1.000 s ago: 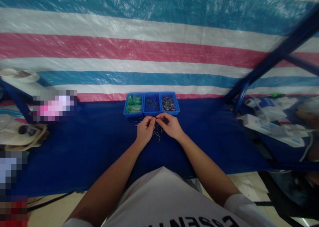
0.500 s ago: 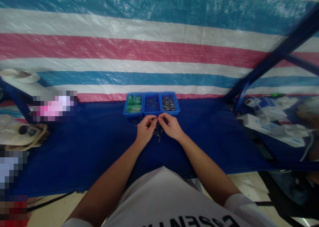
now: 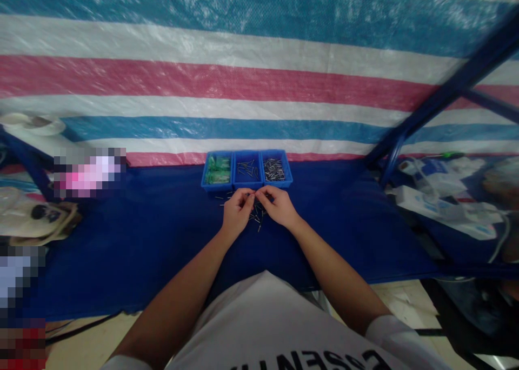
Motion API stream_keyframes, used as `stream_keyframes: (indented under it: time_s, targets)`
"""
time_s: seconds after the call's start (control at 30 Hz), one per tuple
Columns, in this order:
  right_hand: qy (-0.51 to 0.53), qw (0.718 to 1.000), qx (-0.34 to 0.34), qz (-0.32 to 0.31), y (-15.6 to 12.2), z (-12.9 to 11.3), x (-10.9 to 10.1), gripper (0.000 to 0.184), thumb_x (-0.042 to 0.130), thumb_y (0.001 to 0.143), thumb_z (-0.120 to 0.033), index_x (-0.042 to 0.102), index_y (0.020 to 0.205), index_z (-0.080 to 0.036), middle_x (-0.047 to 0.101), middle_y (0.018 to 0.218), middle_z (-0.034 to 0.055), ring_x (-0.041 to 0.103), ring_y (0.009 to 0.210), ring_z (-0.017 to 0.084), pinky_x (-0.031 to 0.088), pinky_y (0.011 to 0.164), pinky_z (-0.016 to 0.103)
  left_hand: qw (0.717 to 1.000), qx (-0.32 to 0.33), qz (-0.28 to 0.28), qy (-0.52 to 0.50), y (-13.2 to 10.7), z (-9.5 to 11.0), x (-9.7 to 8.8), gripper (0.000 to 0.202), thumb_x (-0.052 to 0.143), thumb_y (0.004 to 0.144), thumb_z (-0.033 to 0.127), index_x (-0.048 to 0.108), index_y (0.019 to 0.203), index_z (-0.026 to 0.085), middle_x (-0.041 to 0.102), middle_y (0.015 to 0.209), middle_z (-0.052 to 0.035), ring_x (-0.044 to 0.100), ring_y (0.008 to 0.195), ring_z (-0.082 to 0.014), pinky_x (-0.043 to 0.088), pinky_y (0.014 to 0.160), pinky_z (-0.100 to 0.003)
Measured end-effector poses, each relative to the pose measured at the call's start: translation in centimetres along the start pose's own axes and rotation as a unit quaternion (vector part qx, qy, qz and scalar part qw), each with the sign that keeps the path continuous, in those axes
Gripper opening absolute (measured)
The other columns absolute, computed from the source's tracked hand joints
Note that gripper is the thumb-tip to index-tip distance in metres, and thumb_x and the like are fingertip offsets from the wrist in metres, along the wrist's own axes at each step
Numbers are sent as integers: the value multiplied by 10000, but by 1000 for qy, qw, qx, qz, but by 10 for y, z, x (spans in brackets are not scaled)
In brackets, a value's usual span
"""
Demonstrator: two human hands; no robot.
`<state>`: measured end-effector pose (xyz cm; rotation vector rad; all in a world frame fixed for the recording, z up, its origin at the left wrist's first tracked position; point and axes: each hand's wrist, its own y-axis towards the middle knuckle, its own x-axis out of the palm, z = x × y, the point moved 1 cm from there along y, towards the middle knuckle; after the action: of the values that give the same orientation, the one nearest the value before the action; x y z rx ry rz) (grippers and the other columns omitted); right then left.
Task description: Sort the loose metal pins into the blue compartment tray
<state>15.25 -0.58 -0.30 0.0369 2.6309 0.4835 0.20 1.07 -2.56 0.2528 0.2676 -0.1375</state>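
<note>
My left hand and my right hand meet fingertip to fingertip above a small heap of thin metal pins on the blue table cloth. Both hands are pinched; something small and thin sits between the fingers, too small to name. Just behind them stand three blue bins in a row: the left bin holds green parts, the middle bin a few metal pins, the right bin many metal pins.
A striped red, white and blue tarp hangs behind the table. A blue metal frame bar slants at the right above white packets. A beige bag lies at the left edge.
The two hands have drawn a little closer together at the fingertips and shifted slightly; the bins and the pins on the cloth have stayed put.
</note>
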Motion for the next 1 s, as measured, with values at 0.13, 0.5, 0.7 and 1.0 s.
stream_keyframes:
  time_s: [0.13,0.5,0.7,1.0]
  targets:
    - [20,1000,0,1,0,1,2,180,595,881,-332,676,935,-181,694,805,34,619,679,136,485,625,245,1000,-18,0,-17,0,1,0,217,533,889,390,607,949,195,553,551,57,525,483,-89,390,506,-207]
    - [22,999,-26,2,0,3,1,131,587,884,-279,675,930,-195,696,870,39,633,736,140,501,675,259,1000,-20,-13,-19,0,2,0,290,501,896,440,613,838,179,552,554,41,511,495,-95,386,516,-219]
    - [-4,1000,-20,-13,-1,-2,0,141,534,912,-276,634,918,-176,678,837,36,614,731,136,463,664,248,1000,-10,-12,-2,0,1,-1,300,505,895,443,627,817,180,552,563,39,503,508,-94,383,526,-222]
    - [-39,999,-11,-18,0,-7,-4,241,471,945,-307,627,828,-166,632,738,24,563,666,131,414,630,242,1000,8,-11,-7,-1,-1,1,274,581,859,421,660,1008,205,583,601,41,519,521,-90,403,535,-215]
